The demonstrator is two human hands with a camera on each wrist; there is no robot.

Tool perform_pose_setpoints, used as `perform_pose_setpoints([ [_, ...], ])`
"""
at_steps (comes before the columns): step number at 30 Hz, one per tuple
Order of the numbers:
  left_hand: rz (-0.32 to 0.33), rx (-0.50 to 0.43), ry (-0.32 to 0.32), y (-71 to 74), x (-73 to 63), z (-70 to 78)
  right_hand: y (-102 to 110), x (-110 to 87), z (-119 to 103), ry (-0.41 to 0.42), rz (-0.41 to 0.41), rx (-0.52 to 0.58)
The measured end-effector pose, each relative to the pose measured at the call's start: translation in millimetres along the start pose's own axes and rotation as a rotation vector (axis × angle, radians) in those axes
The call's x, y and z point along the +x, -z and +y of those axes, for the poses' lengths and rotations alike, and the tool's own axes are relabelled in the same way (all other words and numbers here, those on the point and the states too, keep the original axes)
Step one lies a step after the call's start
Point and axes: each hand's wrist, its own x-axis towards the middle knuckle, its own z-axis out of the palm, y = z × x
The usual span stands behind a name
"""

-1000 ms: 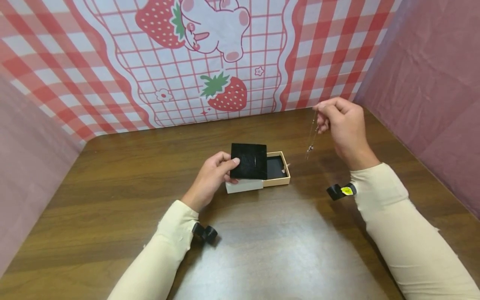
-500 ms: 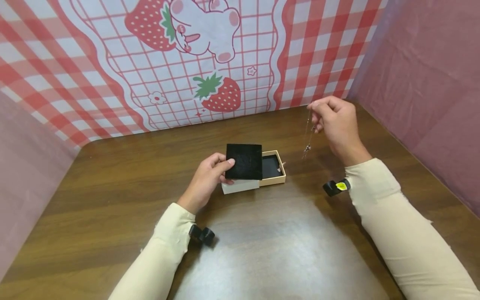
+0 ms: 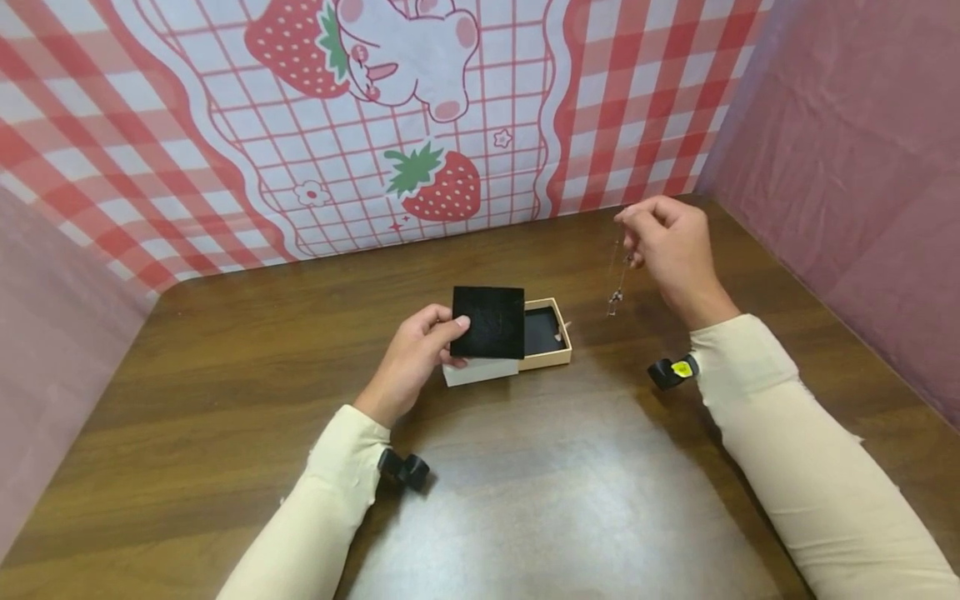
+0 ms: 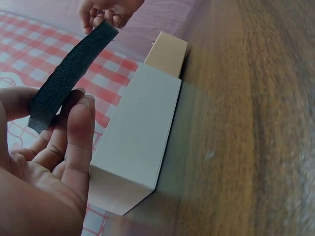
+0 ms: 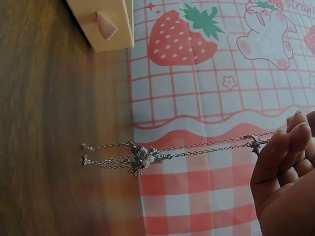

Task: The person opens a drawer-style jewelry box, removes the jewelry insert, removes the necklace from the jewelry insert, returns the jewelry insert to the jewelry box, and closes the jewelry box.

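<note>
Necklace [image 3: 616, 297] hangs from the right hand [image 3: 675, 250], its chain pinched between thumb and fingertips, so its long axis runs straight down from the grip, with the pendant cluster and its dangling strands at the low end. The relation that matters most is sideways: it hangs to the right of the black pad [image 3: 488, 323], with the drawer [image 3: 549, 361] between them, seen from the head. The right hand is plainly the nearer one, since it bears the chain. The left hand [image 3: 412, 354] grips the pad by its left edge, thumb on top and fingers beneath, holding it apart from and above the white sleeve [image 3: 483, 372].

The drawer juts rightward out of that sleeve, its dark inside partly bare, its ribbon tab [image 5: 106, 25] on the end facing the necklace. Between that end and the chain nothing blocks the way; bare table [image 3: 525, 475] spreads toward the person. The patterned cloth [image 3: 637, 100] rises behind. How far the lowest strands clear the tabletop cannot be told.
</note>
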Motion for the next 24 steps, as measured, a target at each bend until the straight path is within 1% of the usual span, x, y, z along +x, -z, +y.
perform_pose_setpoints([
  [7, -0.003, 0.008, -0.005, 0.1, 0.1, 0.6, 0.7, -0.5, 3.2, -0.018, -0.012, -0.016],
  [11, -0.002, 0.009, -0.002, 0.6, 0.5, 0.0, 0.7, -0.6, 5.4, -0.038, -0.022, -0.045],
  [19, -0.014, 0.000, -0.001, 0.7, 0.5, 0.4, 7.1, 1.9, 15.0, -0.125, -0.044, -0.059],
  [24, -0.009, 0.004, -0.002, 0.9, 0.5, 0.3, 6.3, 3.3, 18.7, -0.184, -0.051, -0.061],
])
